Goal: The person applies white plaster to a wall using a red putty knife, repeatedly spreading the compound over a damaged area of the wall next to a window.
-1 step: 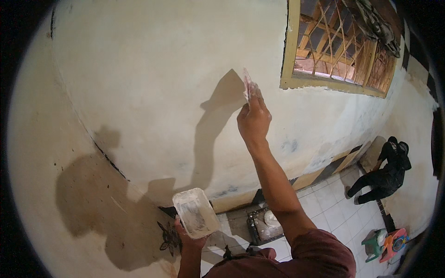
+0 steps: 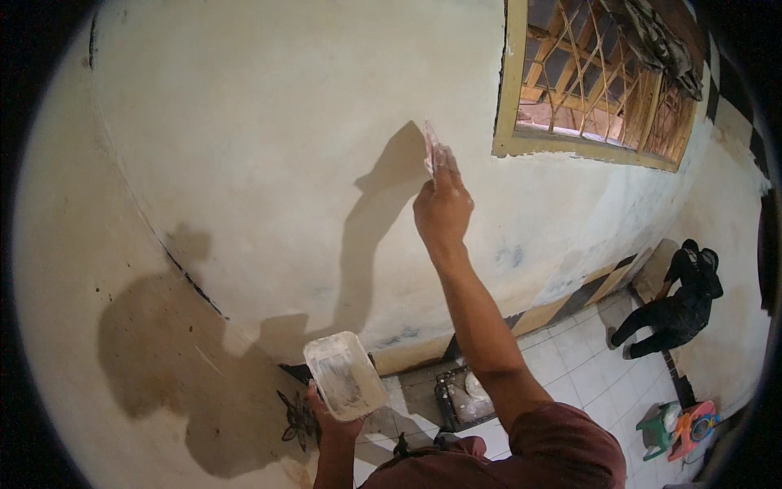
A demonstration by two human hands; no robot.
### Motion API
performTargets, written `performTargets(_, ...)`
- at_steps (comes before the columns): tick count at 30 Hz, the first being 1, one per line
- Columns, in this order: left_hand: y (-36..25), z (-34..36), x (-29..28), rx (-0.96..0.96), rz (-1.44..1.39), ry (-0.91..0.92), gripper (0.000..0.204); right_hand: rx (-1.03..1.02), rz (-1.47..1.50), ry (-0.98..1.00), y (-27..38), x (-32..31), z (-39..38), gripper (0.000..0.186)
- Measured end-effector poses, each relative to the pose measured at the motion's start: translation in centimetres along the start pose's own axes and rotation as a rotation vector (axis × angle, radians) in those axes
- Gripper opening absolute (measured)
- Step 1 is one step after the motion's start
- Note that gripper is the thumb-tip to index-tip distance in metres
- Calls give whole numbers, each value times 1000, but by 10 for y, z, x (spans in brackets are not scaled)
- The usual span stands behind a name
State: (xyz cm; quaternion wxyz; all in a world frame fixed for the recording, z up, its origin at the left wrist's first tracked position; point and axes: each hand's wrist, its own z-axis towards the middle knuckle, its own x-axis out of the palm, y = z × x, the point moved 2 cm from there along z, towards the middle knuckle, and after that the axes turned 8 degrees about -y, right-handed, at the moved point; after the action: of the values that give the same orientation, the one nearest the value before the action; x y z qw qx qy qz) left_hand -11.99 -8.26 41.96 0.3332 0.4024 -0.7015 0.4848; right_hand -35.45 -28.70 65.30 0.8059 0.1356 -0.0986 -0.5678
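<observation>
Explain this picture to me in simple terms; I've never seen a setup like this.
There is no machine here: a person works with two bare hands. The camera sits on their head, looking down, and its wide fisheye lens bends straight edges.

The right hand holds a thin, flat pinkish-white piece up at the pale wall; I can't tell whether it touches. The left hand holds a shallow container smeared inside.

Right of the raised hand is a barred window. Below, a dark-rimmed tray stands on the tiled floor. Farther right is another person in dark clothes.
</observation>
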Motion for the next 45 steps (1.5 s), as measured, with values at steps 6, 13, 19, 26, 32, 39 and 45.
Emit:
performTargets(6, -6, 8, -21, 67, -54, 40, 74, -107, 140, 422, 49, 33, -106, 57)
performTargets(13, -19, 0, -22, 108, -36, 112, 73, -366, 142, 175, 24, -7, -36, 54)
performTargets(19, -12, -5, -13, 478, 589, -9, 74, -568, 107, 326, -57, 29, -56, 50)
performTargets(26, -22, 13, -43, 106, -65, 13, 70, -295, 176, 237, -23, -20, -40, 53)
performTargets(32, -25, 8, -28, 112, -46, -1, 72, -360, 171, 71, 11, -14, 86, 46)
performTargets(39, -21, 1, -40, 78, -153, -18, 72, -339, 3, 204, 0, 17, 69, 31)
performTargets(45, -23, 4, -37, 131, -129, -55, 75, -483, 93, 530, -30, 0, -92, 49)
